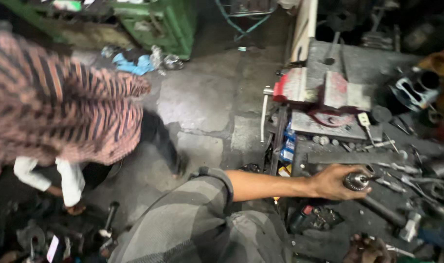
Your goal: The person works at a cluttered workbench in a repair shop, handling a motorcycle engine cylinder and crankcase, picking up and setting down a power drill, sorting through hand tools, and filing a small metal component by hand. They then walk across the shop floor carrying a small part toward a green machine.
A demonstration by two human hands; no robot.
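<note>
My left hand (pixel 335 182) reaches out from a grey striped sleeve over a dark, cluttered workbench (pixel 358 63). Its fingers are closed around a metal drill chuck (pixel 356 181), held just above a long dark steel rod (pixel 385 211). My right hand (pixel 367 249) shows only in part at the bottom edge, low among the clutter. Whether it holds anything cannot be told.
A red bench vise (pixel 320 92) is bolted to the bench's near corner. Loose bits, wrenches and an engine part (pixel 416 90) lie around. On the left another person in a striped shirt (pixel 61 112) bends over tools on the concrete floor. A green cabinet (pixel 158 22) stands behind.
</note>
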